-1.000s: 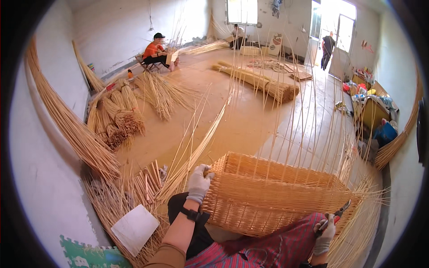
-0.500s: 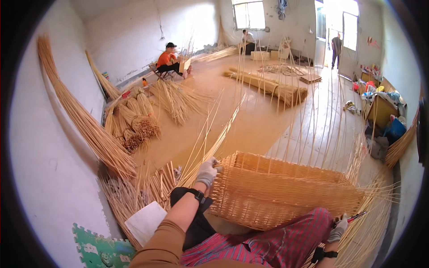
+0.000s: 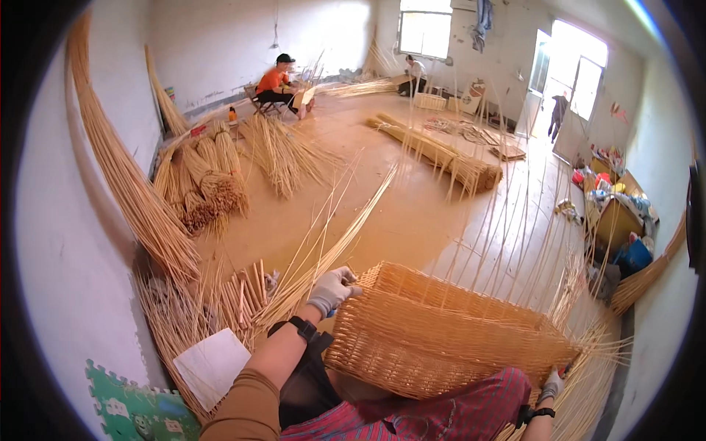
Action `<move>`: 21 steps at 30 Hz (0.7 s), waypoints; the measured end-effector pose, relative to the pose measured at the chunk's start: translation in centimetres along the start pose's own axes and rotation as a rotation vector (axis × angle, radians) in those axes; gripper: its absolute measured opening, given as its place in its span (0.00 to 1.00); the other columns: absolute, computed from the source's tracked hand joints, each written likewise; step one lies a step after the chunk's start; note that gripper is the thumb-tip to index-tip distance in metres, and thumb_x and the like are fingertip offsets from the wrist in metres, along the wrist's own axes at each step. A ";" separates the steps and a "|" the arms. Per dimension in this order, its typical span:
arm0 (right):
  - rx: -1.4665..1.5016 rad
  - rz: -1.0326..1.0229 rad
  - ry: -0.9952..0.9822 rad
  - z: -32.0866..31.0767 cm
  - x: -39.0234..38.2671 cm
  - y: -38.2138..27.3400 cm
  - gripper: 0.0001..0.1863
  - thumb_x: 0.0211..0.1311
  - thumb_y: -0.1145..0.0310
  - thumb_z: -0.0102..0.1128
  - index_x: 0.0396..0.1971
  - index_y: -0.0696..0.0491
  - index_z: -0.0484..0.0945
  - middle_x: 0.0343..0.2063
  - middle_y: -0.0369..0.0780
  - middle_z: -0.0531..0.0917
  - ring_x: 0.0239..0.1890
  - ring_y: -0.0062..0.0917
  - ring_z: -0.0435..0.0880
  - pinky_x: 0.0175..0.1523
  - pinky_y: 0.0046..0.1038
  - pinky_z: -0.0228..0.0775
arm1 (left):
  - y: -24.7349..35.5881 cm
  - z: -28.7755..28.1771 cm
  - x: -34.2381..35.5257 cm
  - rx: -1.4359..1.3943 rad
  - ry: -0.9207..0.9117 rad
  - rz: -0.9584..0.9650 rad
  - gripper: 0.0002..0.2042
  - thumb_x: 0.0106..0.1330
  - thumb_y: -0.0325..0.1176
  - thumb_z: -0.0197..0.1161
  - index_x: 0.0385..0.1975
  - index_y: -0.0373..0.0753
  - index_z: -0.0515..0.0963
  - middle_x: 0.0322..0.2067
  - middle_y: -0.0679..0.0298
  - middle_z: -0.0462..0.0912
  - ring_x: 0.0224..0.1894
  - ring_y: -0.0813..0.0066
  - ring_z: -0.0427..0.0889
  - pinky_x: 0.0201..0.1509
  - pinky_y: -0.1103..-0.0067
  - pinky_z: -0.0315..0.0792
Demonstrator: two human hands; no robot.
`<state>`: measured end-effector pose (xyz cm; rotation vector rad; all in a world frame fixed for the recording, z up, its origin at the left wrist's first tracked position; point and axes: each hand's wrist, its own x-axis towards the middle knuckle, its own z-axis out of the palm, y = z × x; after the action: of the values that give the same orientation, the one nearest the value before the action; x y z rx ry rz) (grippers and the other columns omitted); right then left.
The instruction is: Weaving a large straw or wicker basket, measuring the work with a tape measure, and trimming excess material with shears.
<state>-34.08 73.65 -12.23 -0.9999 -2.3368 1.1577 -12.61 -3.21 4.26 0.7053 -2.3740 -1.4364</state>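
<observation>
While lying aslant across the lower view, just beyond the red plaid cloth, shows a broad woven near wall and an open inside: long rectangular wicker basket. At its left end, gloved left hand, clamped on the upper corner, fingers over the woven edge. At its right end, gloved right hand, low and just beside the corner; something small and reddish by the fingertips, too blurred to name; cannot tell whether gripping or loose. Off that same end, thin pale strands, fanning outward. Well left of the basket, white sheet near short cut sticks. Farther out on the floor, thick tied cane bundle.
</observation>
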 end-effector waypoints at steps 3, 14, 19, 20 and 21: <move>0.605 0.102 0.055 -1.9 5.4 1.8 0.28 0.57 0.47 0.74 0.46 0.55 0.83 0.35 0.44 0.87 0.32 0.37 0.83 0.36 0.40 0.77 | 1.7 -0.2 0.3 0.034 -0.054 -0.013 0.16 0.57 0.31 0.78 0.42 0.37 0.81 0.37 0.59 0.87 0.37 0.74 0.83 0.42 0.77 0.77; 0.795 0.238 -0.382 -2.7 6.1 2.9 0.14 0.66 0.53 0.66 0.44 0.44 0.81 0.27 0.31 0.82 0.21 0.20 0.75 0.21 0.25 0.68 | 0.5 0.4 0.9 0.136 0.057 0.139 0.14 0.59 0.34 0.74 0.42 0.38 0.81 0.35 0.56 0.87 0.35 0.70 0.84 0.42 0.76 0.76; 0.614 0.186 -0.514 -4.1 4.7 0.0 0.13 0.65 0.56 0.68 0.46 0.42 0.80 0.27 0.28 0.81 0.19 0.18 0.75 0.22 0.21 0.67 | 0.1 -0.8 1.3 0.029 0.129 0.062 0.13 0.60 0.32 0.72 0.43 0.36 0.82 0.34 0.55 0.87 0.35 0.65 0.85 0.43 0.74 0.77; 0.527 0.180 -0.506 -3.9 3.4 -0.9 0.15 0.65 0.57 0.68 0.48 0.43 0.80 0.30 0.28 0.82 0.21 0.19 0.77 0.23 0.22 0.69 | 0.7 -0.9 1.4 0.035 0.115 0.066 0.13 0.60 0.32 0.72 0.43 0.36 0.82 0.34 0.55 0.87 0.35 0.65 0.85 0.43 0.74 0.77; 0.533 0.190 -0.486 -4.2 2.1 -1.6 0.15 0.65 0.57 0.68 0.48 0.43 0.80 0.30 0.28 0.82 0.21 0.19 0.77 0.23 0.22 0.69 | 2.0 -0.8 1.4 0.085 0.155 0.045 0.12 0.61 0.31 0.71 0.42 0.36 0.82 0.35 0.54 0.86 0.37 0.60 0.85 0.44 0.71 0.77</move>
<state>-33.79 76.79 -8.43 -0.8147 -2.0771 2.1552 -13.90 -3.80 6.44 0.7512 -2.3270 -1.2221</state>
